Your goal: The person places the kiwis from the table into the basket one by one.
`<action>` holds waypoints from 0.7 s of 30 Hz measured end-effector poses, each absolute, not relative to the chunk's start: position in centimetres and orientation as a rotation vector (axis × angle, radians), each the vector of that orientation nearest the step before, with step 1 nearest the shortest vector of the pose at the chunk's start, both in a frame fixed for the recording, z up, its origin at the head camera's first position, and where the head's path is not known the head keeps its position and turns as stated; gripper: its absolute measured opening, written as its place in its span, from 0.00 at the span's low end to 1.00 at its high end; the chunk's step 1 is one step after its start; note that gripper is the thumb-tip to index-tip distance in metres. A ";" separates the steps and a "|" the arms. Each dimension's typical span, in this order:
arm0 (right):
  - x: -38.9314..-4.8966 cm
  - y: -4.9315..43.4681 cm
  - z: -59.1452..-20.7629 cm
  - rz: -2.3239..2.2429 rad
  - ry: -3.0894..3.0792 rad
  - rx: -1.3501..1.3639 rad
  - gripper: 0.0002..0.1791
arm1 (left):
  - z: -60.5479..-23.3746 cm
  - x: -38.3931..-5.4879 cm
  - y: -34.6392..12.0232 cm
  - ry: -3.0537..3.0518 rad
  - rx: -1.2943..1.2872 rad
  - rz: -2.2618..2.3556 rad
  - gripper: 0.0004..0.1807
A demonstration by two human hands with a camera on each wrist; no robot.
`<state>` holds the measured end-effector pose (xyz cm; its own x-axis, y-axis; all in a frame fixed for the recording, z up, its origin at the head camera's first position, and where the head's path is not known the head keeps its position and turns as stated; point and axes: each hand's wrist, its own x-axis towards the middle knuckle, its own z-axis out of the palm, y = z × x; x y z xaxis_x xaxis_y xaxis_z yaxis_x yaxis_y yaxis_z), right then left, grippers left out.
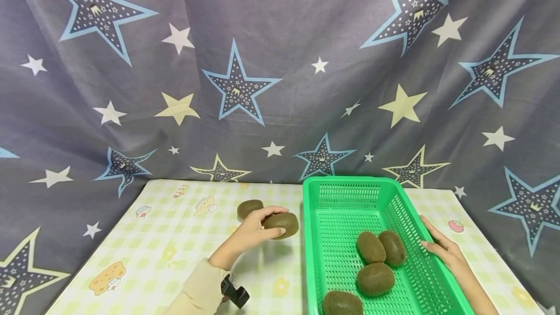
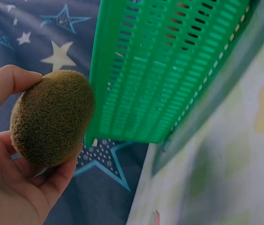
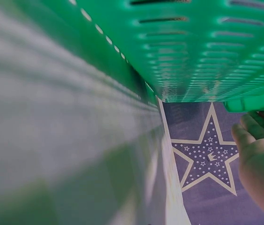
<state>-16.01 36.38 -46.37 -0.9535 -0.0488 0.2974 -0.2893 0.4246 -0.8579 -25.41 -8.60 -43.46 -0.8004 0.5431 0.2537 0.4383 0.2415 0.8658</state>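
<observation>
My left hand (image 1: 253,231) grips a brown fuzzy kiwi (image 1: 282,225) between thumb and fingers, over the table just left of the green basket (image 1: 308,247). In the left wrist view the same kiwi (image 2: 52,117) sits in the curled fingers, with the basket wall (image 2: 141,89) beyond it. Another kiwi (image 1: 250,209) lies on the table behind that hand, partly covered by it. At the basket's right side, my right hand (image 1: 446,252) touches the rim with extended fingers. Several kiwis lie inside the basket, one (image 1: 376,279) near its middle.
The table has a green-and-white checked cloth (image 1: 148,237) with cartoon prints. A dark star-patterned curtain (image 1: 280,111) hangs behind the table's back edge. A small black device (image 1: 235,293) is strapped at my left wrist.
</observation>
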 end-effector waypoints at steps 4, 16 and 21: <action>-16.1 36.4 -46.4 1.513 -2.435 0.342 0.30 | -43.0 -25.2 -7.7 2.362 0.967 1.654 0.24; -16.0 36.3 -46.3 1.551 -2.453 0.285 0.31 | -42.0 -24.3 -4.7 2.271 1.012 1.693 0.24; -16.1 36.3 -46.4 1.549 -2.415 0.335 0.30 | -41.7 -24.0 -3.5 2.268 1.004 1.671 0.25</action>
<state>-16.09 36.33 -46.42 -0.9416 -0.0569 0.3319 -0.3254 0.4078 -0.8531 -23.99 -3.46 -41.68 -0.7645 0.5903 0.2590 0.4222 0.1548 0.8932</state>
